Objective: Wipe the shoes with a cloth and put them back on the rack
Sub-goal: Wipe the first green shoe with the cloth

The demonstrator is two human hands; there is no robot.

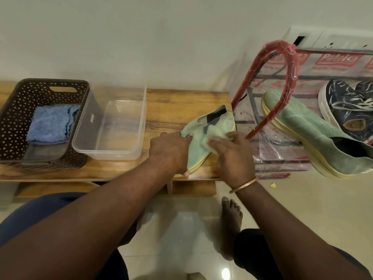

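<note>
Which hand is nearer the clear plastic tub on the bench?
Left. The left hand holds the green shoe just right of the clear tub; the right hand, on a cloth, is farther right, nearer the rack.

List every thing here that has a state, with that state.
green shoe on the table, resting on its sole, being wiped.
left hand, grips that shoe's near end.
right hand, presses the pale cloth on the shoe, blurred.
second green shoe, on the rack, tilted.
dark blue shoe, on the rack.
brown basket, holds a folded blue cloth.
clear tub, lidless, upright.
</note>
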